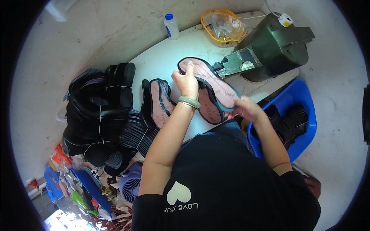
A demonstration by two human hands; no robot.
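Observation:
My left hand [186, 81], with a pale green bangle at the wrist, grips the far end of a pink insole with a dark rim [214, 81]. My right hand [246, 109] holds the near end of the same insole from below. The insole lies tilted over a second one [209, 111] on the white table [158, 61], with its far end close to the nose of a dark green machine [269, 48]. Another pair of pink insoles [158, 103] rests on the table just left of my left forearm.
Bundles of black soles [101, 111] tied with string are stacked at the left. A blue tub [298, 98] with more black soles sits at the right. A white bottle with a blue cap [171, 26] and a yellow basket [223, 25] stand at the table's far edge. A small fan [131, 186] sits below.

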